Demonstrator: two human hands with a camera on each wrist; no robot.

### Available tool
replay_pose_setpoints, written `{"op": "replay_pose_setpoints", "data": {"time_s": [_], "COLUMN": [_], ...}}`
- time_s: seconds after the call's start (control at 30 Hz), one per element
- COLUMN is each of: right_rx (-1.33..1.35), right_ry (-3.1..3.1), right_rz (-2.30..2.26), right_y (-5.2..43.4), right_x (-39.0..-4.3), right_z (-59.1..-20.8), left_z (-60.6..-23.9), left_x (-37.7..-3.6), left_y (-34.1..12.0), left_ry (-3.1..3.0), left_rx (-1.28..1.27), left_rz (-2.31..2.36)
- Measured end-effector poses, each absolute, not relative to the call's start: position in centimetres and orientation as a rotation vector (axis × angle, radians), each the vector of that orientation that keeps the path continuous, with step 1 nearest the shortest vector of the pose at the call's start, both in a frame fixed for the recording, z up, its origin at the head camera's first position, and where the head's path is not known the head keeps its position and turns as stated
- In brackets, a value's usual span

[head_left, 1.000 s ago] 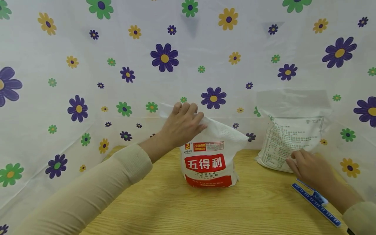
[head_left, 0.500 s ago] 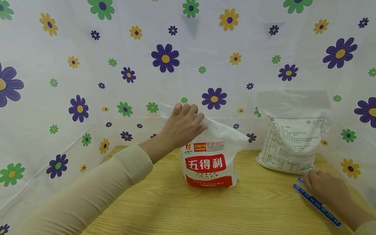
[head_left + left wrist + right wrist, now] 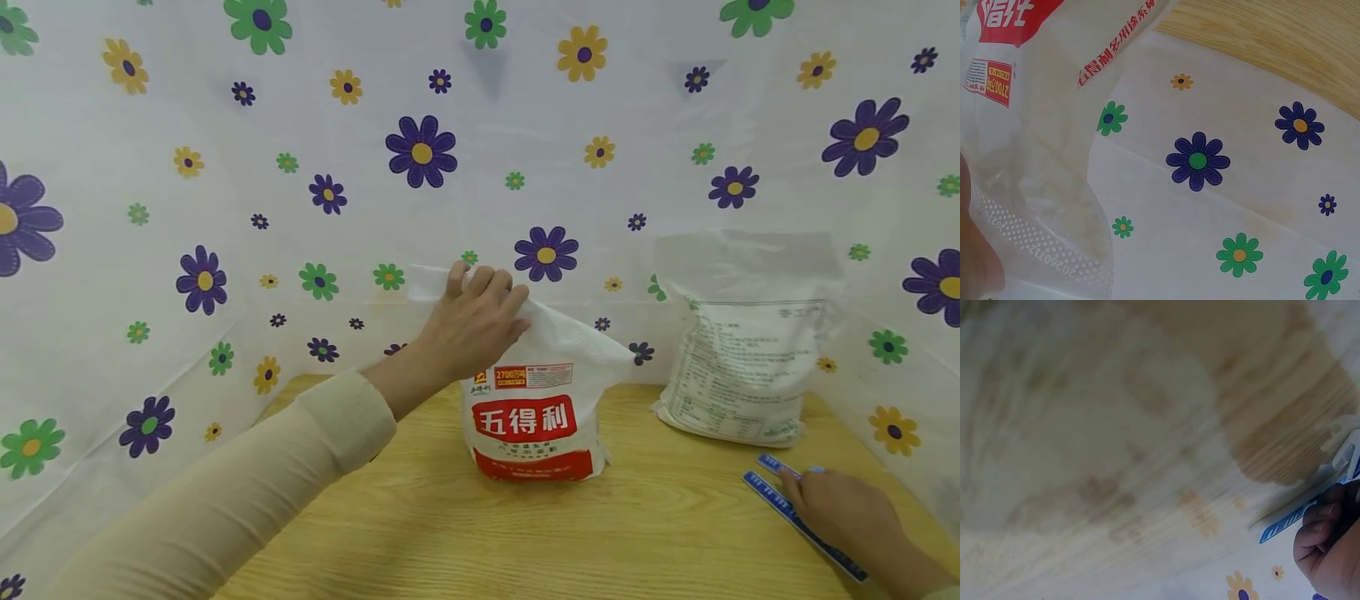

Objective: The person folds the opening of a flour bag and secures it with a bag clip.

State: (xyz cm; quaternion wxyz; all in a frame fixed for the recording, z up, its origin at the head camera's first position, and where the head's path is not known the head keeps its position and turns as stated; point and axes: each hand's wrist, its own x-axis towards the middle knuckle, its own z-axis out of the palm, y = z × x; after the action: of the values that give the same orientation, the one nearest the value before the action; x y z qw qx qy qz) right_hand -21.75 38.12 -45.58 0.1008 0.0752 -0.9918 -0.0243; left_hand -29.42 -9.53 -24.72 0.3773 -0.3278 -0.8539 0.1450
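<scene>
The head view is facing forward-down across the bench [image 3: 450, 542]; the left wrist's, closer, is sharing the red-labelled bag [image 3: 532, 400], the right's the blue clip [image 3: 772, 497].

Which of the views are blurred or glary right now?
Right wrist: heavily smeared across most of the frame, the right hand and blue clip clearer near the right edge; head: mostly sharp, fine print on the rear bag soft; left wrist: flowered sheet crisp, small highlights on the front bag.

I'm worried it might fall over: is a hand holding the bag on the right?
No, that bag stands untouched; the left hand grips the red-labelled bag, the right hand the blue clip.
</scene>
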Motion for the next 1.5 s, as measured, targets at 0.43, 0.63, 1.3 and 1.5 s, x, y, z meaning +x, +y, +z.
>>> {"op": "replay_pose_setpoints", "data": {"time_s": [0.43, 0.63, 1.3, 1.5], "right_rx": [0.242, 0.18, 0.367, 0.501], "right_ry": [-2.938, -2.929, -2.714, -2.474], "right_rz": [-0.017, 0.091, 0.146, 0.112], "right_y": [37.1, 36.2, 31.8, 30.0], "right_x": [-21.7, -22.2, -23.2, -23.9], "right_z": [-44.7, -44.0, -39.9, -38.0], "left_z": [-24.2, -24.0, -24.5, -24.7], "left_x": [-29.2, -29.1, -29.4, -29.5], "left_y": [-7.5, -6.7, -6.1, -6.1], "left_ry": [-2.275, -2.294, -2.19, -2.164], "left_rx": [-0.854, -0.859, -0.851, -0.843], "left_rz": [0.385, 0.405, 0.497, 0.507]}}
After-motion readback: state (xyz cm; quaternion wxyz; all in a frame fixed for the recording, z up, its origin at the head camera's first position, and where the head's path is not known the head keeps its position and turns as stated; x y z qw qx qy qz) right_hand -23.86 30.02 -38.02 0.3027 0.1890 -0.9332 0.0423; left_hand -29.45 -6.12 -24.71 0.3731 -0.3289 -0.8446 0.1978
